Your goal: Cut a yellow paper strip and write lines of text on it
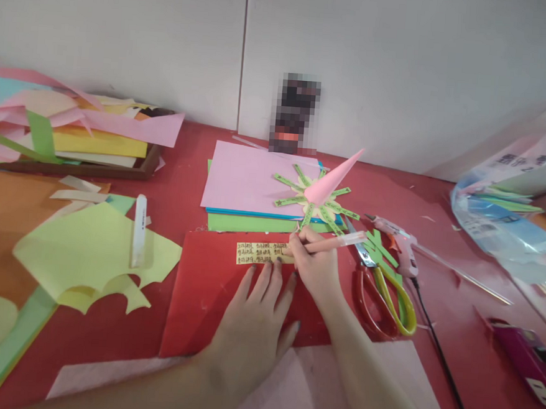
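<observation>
My left hand lies flat with fingers spread on a red sheet of paper, its fingertips just below a small yellow paper strip covered in handwriting. My right hand is closed around a pink pen, whose tip touches the right end of the strip. Just behind stands a pink paper cone on green paper strips.
A stack of pink, blue and green sheets lies behind the red sheet. Scissors and a glue gun with its black cord lie to the right. A white marker rests on yellow cut paper. A tray of paper scraps sits far left, plastic bags far right.
</observation>
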Available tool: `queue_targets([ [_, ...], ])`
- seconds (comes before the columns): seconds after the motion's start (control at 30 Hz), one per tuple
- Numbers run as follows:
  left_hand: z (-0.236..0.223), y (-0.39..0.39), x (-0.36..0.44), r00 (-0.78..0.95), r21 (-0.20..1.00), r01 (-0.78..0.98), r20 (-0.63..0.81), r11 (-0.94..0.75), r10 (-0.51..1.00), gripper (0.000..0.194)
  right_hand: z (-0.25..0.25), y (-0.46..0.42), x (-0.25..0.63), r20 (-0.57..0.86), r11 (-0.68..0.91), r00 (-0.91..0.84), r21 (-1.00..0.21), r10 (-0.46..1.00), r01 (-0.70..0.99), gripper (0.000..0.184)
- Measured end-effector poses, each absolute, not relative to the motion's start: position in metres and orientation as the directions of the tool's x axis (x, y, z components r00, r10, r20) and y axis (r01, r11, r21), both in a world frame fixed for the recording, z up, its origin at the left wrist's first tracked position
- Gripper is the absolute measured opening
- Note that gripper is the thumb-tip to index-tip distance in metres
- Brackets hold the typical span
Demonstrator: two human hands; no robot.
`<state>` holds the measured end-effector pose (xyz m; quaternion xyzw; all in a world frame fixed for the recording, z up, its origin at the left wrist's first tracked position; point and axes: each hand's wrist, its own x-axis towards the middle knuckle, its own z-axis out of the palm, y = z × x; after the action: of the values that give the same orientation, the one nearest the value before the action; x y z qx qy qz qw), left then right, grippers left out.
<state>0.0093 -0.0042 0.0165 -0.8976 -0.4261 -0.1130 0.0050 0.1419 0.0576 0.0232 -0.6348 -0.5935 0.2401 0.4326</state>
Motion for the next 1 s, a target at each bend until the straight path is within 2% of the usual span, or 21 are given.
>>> queue_targets([
  [1.0,0.0161,-0.005,0.0099,0.614,0.072,0.766,0.217,-0.639,0.759,0.051,0.0233,0.0564,0.1429,0.215,0.05,0.234,-0.827,0.948,0.56,0.029],
])
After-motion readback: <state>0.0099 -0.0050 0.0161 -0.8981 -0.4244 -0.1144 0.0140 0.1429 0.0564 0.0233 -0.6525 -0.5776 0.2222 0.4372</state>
